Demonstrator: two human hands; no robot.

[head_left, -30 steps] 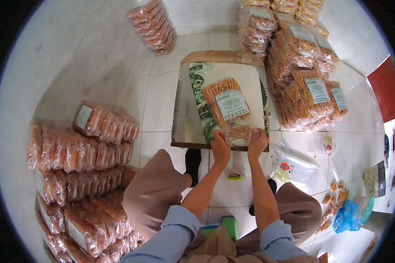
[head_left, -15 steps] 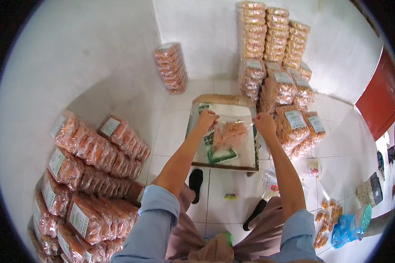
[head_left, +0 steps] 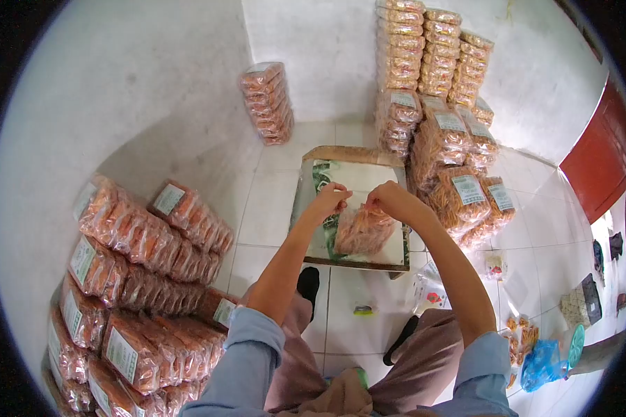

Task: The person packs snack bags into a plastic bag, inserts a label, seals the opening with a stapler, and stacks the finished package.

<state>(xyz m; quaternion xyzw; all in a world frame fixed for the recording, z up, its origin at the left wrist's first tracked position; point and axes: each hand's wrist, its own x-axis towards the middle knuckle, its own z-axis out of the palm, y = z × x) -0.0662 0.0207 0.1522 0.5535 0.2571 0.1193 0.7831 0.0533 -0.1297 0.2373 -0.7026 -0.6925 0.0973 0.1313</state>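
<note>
A clear plastic bag (head_left: 364, 233) of orange-brown snack sticks stands on the low table (head_left: 389, 260) between my knees. My left hand (head_left: 334, 199) is closed in a pinch at the left of the bag's mouth. Opposite it, my right hand (head_left: 391, 199) pinches the gathered plastic at the top right, its back turned up and hiding part of the fingers. The two hands are close together above the bag. Under the bag lies a green-and-white printed sheet (head_left: 321, 177), partly covered.
Stacked snack packs (head_left: 142, 274) fill the floor at left. Another pack stack (head_left: 268, 104) stands by the back wall, and taller stacks (head_left: 435, 132) rise right of the table. Near my right leg are a printed plastic bag (head_left: 431, 295), a blue bag (head_left: 541, 366) and a yellow-green item (head_left: 362, 310).
My hands have come closer together, the right one moving left. The bag's mouth, stretched wide before, is now drawn in, and the bag looks more upright.
</note>
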